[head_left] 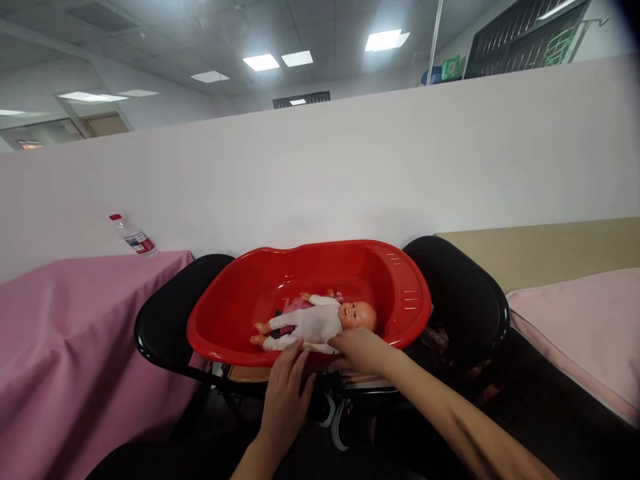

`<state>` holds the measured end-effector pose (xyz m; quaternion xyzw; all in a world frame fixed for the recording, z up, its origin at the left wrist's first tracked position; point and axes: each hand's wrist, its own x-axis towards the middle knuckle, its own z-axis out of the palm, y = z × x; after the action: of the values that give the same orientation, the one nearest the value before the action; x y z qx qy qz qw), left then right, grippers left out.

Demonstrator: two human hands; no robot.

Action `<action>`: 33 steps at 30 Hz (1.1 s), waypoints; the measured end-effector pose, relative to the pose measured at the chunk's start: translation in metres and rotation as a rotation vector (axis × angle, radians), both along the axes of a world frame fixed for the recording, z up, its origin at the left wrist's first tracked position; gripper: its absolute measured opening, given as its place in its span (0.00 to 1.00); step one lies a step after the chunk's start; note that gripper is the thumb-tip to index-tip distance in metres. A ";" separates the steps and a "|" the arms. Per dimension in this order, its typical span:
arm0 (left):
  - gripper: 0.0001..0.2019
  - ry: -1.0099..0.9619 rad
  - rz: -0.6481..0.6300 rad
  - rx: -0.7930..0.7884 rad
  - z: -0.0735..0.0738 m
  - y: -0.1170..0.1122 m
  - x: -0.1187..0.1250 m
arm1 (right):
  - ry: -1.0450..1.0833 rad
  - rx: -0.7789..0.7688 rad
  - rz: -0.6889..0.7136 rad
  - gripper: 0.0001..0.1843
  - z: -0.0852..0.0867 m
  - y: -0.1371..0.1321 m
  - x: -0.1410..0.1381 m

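A baby doll (315, 323) in a white suit lies on its back inside a red plastic baby tub (400, 293), head to the right. My left hand (286, 387) reaches over the tub's near rim, fingers stretched toward the doll's legs, holding nothing. My right hand (361, 348) rests at the rim by the doll's shoulder and head, fingers curled under the doll; how firmly it grips is hidden.
The tub rests across two black chairs (465, 293). A pink-covered table (75, 333) with a lying water bottle (134, 239) is at left. A beige surface (550, 250) and a pink pad (585, 327) are at right. A white partition (320, 173) stands behind.
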<state>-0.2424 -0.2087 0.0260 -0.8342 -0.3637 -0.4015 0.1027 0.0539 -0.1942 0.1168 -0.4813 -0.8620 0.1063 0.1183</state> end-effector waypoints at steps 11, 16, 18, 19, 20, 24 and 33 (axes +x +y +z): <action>0.23 0.166 -0.171 0.217 0.018 0.001 -0.010 | 0.061 0.703 0.183 0.14 -0.086 -0.045 -0.007; 0.16 0.178 -0.018 0.267 0.032 0.010 0.005 | 0.121 0.758 0.007 0.12 -0.085 -0.040 -0.014; 0.16 0.140 -0.057 0.247 0.038 0.010 0.008 | 0.146 0.781 0.038 0.11 -0.083 -0.039 -0.018; 0.16 0.112 -0.083 0.234 0.041 0.007 0.007 | 0.160 0.791 0.063 0.12 -0.083 -0.041 -0.020; 0.15 0.089 -0.106 0.220 0.042 0.003 0.006 | 0.174 0.799 0.085 0.12 -0.084 -0.043 -0.022; 0.17 0.059 -0.183 0.127 0.041 -0.018 -0.007 | 0.189 0.723 0.097 0.02 -0.090 -0.061 -0.025; 0.12 0.217 0.078 -0.343 0.063 0.116 -0.005 | 0.664 0.292 -0.323 0.19 -0.028 0.026 0.005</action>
<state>-0.2479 -0.0932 0.0891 -0.8630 -0.4457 -0.2375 0.0133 0.0590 -0.1678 0.0884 -0.5282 -0.6960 0.1125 0.4732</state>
